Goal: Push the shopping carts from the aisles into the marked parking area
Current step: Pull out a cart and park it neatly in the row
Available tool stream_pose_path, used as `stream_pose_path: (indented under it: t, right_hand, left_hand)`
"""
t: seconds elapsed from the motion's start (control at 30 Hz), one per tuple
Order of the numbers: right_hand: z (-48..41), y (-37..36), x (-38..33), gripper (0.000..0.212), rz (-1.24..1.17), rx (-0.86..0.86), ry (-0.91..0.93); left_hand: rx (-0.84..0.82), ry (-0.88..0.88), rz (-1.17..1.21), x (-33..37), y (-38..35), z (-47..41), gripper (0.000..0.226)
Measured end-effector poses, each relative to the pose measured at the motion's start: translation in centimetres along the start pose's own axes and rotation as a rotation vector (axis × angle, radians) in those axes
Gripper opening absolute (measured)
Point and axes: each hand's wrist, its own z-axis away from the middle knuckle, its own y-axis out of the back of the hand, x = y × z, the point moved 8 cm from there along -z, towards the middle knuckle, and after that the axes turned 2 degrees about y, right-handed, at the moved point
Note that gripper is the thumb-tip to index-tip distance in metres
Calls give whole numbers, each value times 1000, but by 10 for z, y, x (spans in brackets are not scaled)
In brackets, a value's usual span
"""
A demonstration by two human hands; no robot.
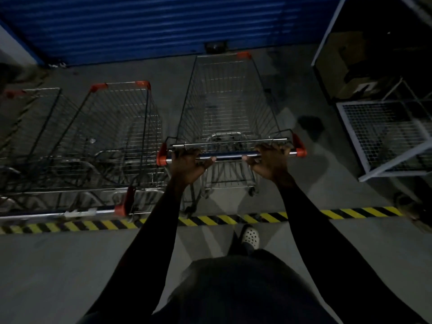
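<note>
a person's left hand (187,163) and right hand (271,161) are each keeping a closed grip on the handle (230,156) of a shopping cart (228,108), spaced wide for steering, its wheels sitting just past the striped floor line (210,220) beside two parked carts (112,127).

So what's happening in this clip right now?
A person grips the handle bar of an empty shopping cart with the left hand and right hand. The cart's wheels are beyond the yellow-and-black floor stripe, its front near the blue shutter. Two more carts stand parked to its left. The person's feet are behind the stripe.
</note>
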Motion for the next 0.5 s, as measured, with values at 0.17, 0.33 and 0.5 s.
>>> stream_pose_path:
  t: [0.17,0.33,0.5]
  right_hand:
    - [42,-7,-14,73,0,149,70]
    - [76,-3,-32,64,117,230,73]
    - [99,-1,-40,62,103,300,96]
  left_hand:
    - [-139,20,100,-20,1,40,86]
    - [-90,-27,42,-23,17,72,70]
    - [-59,-32,56,-32,11,94,74]
